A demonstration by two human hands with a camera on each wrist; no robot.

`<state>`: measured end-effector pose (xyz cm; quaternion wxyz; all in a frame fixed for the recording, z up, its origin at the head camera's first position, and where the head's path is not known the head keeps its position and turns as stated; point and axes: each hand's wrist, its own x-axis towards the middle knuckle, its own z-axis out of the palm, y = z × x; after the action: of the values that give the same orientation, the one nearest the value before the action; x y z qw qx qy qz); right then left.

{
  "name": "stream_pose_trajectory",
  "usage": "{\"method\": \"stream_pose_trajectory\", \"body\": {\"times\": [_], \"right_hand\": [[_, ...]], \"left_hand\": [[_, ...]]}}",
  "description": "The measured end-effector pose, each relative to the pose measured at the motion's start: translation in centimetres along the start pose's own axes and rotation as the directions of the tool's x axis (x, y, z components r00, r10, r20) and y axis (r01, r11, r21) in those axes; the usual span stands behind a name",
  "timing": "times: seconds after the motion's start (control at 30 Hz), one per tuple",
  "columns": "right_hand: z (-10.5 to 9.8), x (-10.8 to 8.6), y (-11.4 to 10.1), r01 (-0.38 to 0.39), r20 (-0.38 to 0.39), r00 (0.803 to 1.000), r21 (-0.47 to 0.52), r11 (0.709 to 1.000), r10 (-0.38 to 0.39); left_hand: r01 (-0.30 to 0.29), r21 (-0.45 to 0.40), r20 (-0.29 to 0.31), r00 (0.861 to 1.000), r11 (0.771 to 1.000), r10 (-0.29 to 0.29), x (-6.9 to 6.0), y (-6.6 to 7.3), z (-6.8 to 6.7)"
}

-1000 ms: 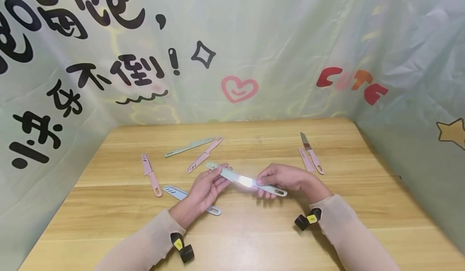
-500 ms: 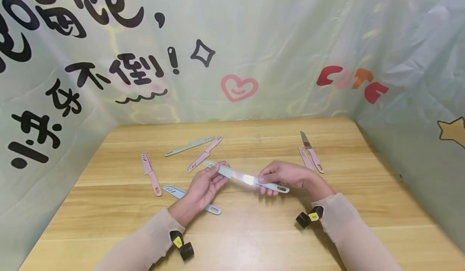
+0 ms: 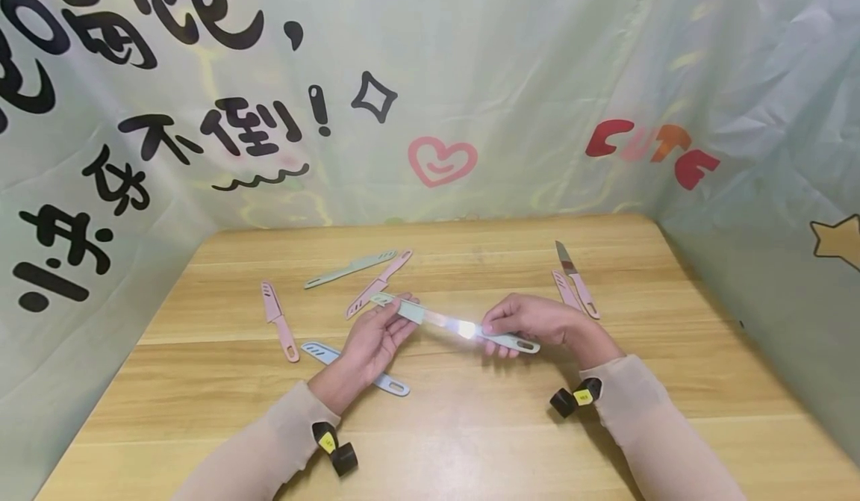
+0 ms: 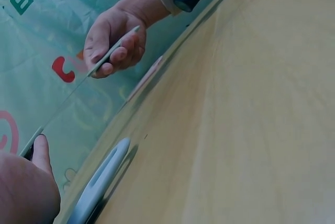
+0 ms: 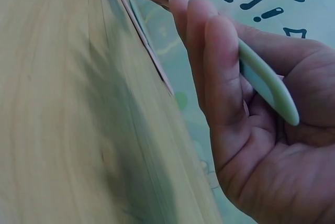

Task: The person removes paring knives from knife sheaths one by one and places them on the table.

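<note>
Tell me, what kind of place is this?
It looks like an indoor tabletop corner, maybe set up for filming: a wooden table stands before a wrinkled fabric-like backdrop printed with a pink heart and the word CUTE, and camera-like black devices sit at the person's wrists.

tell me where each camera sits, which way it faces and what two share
Head: on the head, facing forward and down at the table; left hand, right hand and sleeves show.
Left wrist: on that wrist, facing across the table toward the right hand; part of the left hand shows lower left.
Right wrist: on that wrist, facing past the large right hand; part of the left hand shows at the top.
Both wrist views share both hands, the table, backdrop and green knife handle.
</note>
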<state>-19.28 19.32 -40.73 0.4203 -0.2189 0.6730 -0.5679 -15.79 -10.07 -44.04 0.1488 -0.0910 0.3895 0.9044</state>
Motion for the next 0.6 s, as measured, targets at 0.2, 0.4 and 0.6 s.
{"method": "stream_pose_trajectory", "body": {"times": [0.2,0.4,0.6], "right_hand": [[-0.17,-0.14,0.05,0.004,-0.005,1.000,0.000,1.000,-0.004],[-0.44,-0.17,0.12,0.008,0.000,1.000,-0.016,1.000,-0.008],[-0.49,-0.36,-0.10,-0.006,-0.010,1.000,-0.008,1.000,0.006]], "left_hand": [[-0.006,0.000,-0.006,1.000,1.000,0.006,0.16,0.14,-0.17],[-0.008,-0.011,-0.013,1.000,1.000,0.007,0.25,0.35,-0.27],[-0.010,-0.013,-0.015,1.000,1.000,0.010,0.34,0.57,-0.25]]}}
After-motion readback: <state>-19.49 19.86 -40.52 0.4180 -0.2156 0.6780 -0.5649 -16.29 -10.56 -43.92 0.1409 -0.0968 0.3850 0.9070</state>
